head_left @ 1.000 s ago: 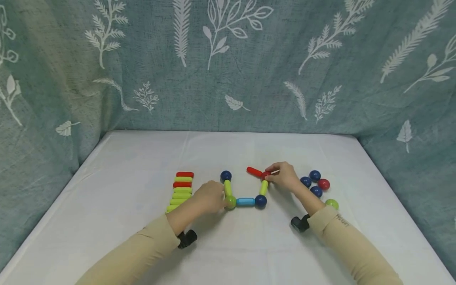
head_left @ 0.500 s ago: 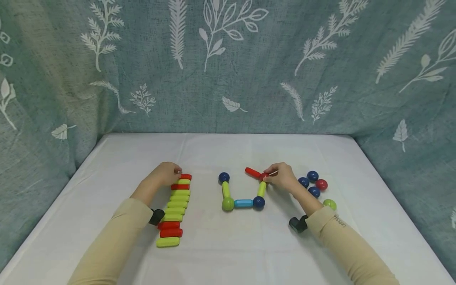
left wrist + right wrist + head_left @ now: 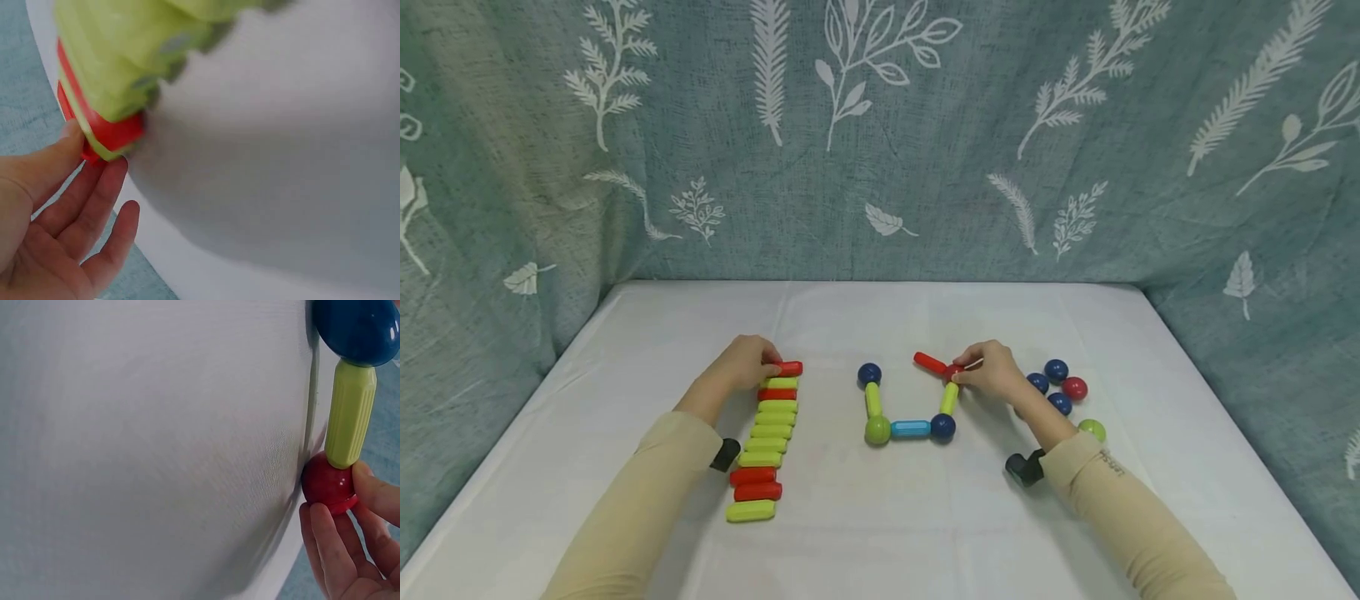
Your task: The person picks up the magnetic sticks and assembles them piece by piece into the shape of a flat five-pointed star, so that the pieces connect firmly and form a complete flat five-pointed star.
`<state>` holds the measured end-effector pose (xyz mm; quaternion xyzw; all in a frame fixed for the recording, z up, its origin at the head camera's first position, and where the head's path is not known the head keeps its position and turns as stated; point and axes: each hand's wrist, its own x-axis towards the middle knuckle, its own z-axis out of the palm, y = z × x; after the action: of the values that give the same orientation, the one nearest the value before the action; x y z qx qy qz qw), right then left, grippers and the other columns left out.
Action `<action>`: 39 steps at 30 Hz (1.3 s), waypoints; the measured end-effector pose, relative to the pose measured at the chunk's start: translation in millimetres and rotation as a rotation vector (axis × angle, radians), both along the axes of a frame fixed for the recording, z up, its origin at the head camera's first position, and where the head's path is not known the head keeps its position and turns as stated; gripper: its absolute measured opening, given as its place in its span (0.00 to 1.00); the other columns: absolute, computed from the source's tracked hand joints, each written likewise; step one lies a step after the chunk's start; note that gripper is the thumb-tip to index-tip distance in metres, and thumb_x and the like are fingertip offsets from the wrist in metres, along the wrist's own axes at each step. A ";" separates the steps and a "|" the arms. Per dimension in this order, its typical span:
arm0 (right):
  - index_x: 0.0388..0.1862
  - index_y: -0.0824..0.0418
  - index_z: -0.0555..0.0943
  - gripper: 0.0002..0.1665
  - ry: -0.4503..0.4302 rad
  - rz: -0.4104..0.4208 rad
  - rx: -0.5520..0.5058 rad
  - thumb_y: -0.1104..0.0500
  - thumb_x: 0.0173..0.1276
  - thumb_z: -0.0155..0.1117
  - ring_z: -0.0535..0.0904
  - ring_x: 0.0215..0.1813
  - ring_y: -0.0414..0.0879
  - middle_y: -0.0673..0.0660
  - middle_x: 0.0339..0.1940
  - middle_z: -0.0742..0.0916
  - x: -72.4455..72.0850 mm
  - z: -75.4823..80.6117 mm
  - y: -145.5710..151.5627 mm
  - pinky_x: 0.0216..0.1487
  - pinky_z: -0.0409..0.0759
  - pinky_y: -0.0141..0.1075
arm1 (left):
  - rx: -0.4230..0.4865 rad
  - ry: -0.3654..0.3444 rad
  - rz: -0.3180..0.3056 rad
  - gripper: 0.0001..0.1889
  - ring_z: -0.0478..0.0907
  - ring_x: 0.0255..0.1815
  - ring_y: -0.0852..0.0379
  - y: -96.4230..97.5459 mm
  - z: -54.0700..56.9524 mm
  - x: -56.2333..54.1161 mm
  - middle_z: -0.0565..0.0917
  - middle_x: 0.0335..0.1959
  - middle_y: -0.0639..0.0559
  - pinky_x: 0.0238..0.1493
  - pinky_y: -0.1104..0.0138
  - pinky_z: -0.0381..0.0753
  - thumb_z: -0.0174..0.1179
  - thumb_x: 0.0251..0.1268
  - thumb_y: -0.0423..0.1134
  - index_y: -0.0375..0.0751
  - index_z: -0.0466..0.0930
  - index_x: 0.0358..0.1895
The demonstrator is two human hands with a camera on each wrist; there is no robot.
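My left hand [image 3: 737, 367] pinches a red magnetic rod [image 3: 791, 368] at the far end of a row of green and red rods. In the left wrist view, thumb and fingertips close on that row's end, with the little finger free. My right hand [image 3: 996, 372] holds a red ball [image 3: 326, 482] between thumb and fingers. From this ball a red rod [image 3: 929, 362] points away to the left. A green rod [image 3: 351, 415] joins it to a dark blue ball [image 3: 943, 427], then a light blue rod [image 3: 911, 429] leads to a green ball [image 3: 877, 430].
Another green rod [image 3: 872, 400] runs from the green ball to a blue ball [image 3: 869, 374], making an open-topped frame. Right of my right hand lie several loose balls, among them a red one [image 3: 1074, 388] and a green one [image 3: 1092, 430]. A patterned curtain [image 3: 880, 167] hangs behind the white table [image 3: 880, 533].
My left hand has left the green ball, gone left to the row of rods and taken hold of the farthest red one. My right hand stays on the red ball.
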<state>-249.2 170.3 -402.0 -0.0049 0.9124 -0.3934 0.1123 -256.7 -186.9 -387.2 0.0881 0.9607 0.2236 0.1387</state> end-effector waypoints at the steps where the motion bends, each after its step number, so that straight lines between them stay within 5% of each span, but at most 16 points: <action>1: 0.41 0.66 0.82 0.12 0.000 0.000 0.001 0.66 0.56 0.67 0.78 0.41 0.50 0.59 0.40 0.83 -0.1 0.2 -0.1 0.41 0.78 0.36 | 0.002 0.003 0.009 0.10 0.72 0.38 0.48 2.5 1.4 -1.3 0.79 0.39 0.39 0.44 0.58 0.75 0.55 0.63 0.32 0.28 0.79 0.42; 11: 0.40 0.66 0.82 0.12 -0.007 -0.017 0.005 0.66 0.55 0.68 0.78 0.40 0.49 0.59 0.39 0.83 -0.5 -0.2 -0.8 0.40 0.78 0.35 | 0.065 0.045 0.062 0.12 0.75 0.38 0.49 52.3 8.8 -18.9 0.81 0.38 0.40 0.41 0.62 0.75 0.58 0.62 0.34 0.28 0.80 0.43; 22: 0.40 0.66 0.82 0.12 0.000 -0.014 0.012 0.66 0.55 0.68 0.78 0.39 0.49 0.59 0.39 0.83 0.1 -0.9 -0.1 0.39 0.78 0.35 | 0.246 0.022 0.108 0.12 0.75 0.34 0.55 118.3 -2.4 -13.8 0.81 0.35 0.46 0.36 0.67 0.74 0.59 0.61 0.39 0.34 0.82 0.42; 29: 0.39 0.66 0.82 0.12 0.002 -0.008 0.004 0.66 0.54 0.68 0.78 0.39 0.49 0.59 0.39 0.83 -0.5 -0.7 -0.6 0.38 0.79 0.34 | 0.217 0.011 0.138 0.13 0.72 0.27 0.57 133.4 -5.3 -9.0 0.79 0.29 0.48 0.27 0.71 0.70 0.59 0.61 0.43 0.35 0.82 0.40; 39: 0.39 0.66 0.82 0.12 0.012 -0.004 0.000 0.67 0.54 0.68 0.78 0.39 0.49 0.60 0.40 0.82 0.1 0.6 0.5 0.38 0.79 0.34 | 0.149 0.016 0.105 0.12 0.74 0.30 0.57 137.8 -11.9 -4.9 0.81 0.33 0.49 0.31 0.69 0.74 0.60 0.60 0.42 0.37 0.82 0.41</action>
<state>-249.1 170.8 -401.4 -0.0053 0.9132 -0.3935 0.1062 -261.6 -49.1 -399.1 0.0495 0.9458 0.3007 0.1120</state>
